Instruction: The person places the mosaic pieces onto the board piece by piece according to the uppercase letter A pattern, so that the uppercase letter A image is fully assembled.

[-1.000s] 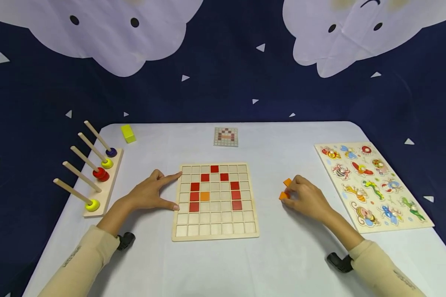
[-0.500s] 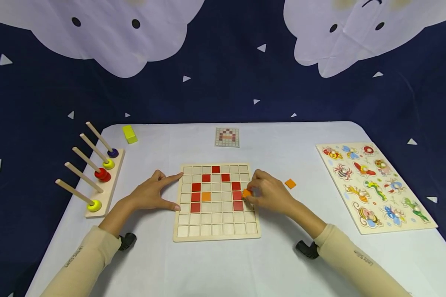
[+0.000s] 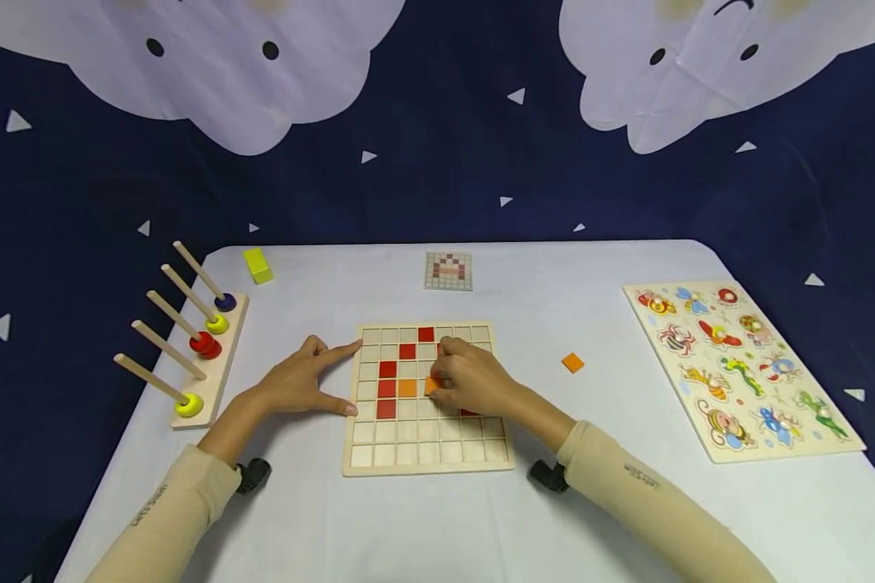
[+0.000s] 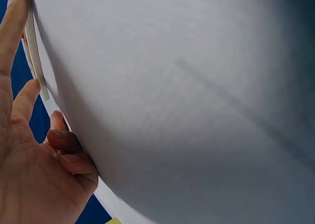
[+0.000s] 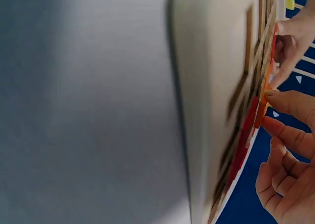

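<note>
A wooden grid board (image 3: 428,470) lies on the white table, with several red square tiles (image 3: 387,370) set in its cells. One orange tile (image 3: 407,389) sits in a cell left of the middle. Over the board's centre, my right hand (image 3: 475,382) pinches another orange square tile (image 5: 260,114) between thumb and forefinger, low at the grid. That hand covers most of the red tiles on the right side. My left hand (image 3: 297,382) touches the board's left edge, thumb and forefinger spread apart; its other fingers are curled in the left wrist view.
A loose orange tile (image 3: 573,363) lies right of the board. Behind the board is a small pattern card (image 3: 448,271). A peg stand (image 3: 228,350) with coloured rings and a yellow block (image 3: 258,265) are at left. An insect puzzle board (image 3: 761,441) lies at right.
My right hand has carried one orange tile leftward from the table onto the middle of the board, leaving the other orange tile behind. My left hand stays at the board's edge.
</note>
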`<control>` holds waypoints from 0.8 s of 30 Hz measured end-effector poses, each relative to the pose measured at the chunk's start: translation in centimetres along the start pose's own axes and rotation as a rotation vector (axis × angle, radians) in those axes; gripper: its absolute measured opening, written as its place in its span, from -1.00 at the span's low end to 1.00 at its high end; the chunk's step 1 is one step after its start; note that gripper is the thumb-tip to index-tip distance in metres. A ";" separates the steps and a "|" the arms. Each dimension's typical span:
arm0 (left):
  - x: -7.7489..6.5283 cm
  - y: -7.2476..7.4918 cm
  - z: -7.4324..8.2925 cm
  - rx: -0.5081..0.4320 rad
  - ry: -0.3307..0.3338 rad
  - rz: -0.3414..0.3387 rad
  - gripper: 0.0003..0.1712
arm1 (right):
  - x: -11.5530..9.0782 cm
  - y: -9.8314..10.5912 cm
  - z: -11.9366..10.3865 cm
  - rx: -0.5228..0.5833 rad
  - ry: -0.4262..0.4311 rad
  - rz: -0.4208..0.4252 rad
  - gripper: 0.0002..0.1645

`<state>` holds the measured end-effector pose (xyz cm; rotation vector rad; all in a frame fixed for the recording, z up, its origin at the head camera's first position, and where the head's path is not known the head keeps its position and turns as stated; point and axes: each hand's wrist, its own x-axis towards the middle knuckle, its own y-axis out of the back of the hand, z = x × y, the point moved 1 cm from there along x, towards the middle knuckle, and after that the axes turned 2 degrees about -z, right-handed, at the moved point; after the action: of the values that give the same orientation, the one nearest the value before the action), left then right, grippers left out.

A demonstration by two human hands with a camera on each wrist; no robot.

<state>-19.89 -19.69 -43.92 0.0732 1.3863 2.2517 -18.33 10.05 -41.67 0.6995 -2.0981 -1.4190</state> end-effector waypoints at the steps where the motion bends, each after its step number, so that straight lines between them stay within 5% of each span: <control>1: 0.0 0.0 0.0 0.000 -0.001 0.001 0.25 | 0.0 -0.1 0.0 0.003 -0.005 -0.009 -0.79; 12: 0.1 0.3 0.5 0.016 -0.016 0.004 0.25 | 0.2 -0.7 -0.5 0.075 -0.048 -0.010 -0.85; 18: 0.0 0.2 0.5 0.007 -0.015 -0.001 0.25 | -0.5 -0.4 -0.1 0.060 -0.069 -0.025 -0.69; 24: -0.2 0.0 0.2 0.012 -0.009 0.001 0.24 | -2.5 1.2 2.0 0.068 -0.191 0.009 -0.58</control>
<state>-19.71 -19.63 -43.76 0.0884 1.3954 2.2411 -17.93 13.44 -41.55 0.5997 -2.3024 -1.4659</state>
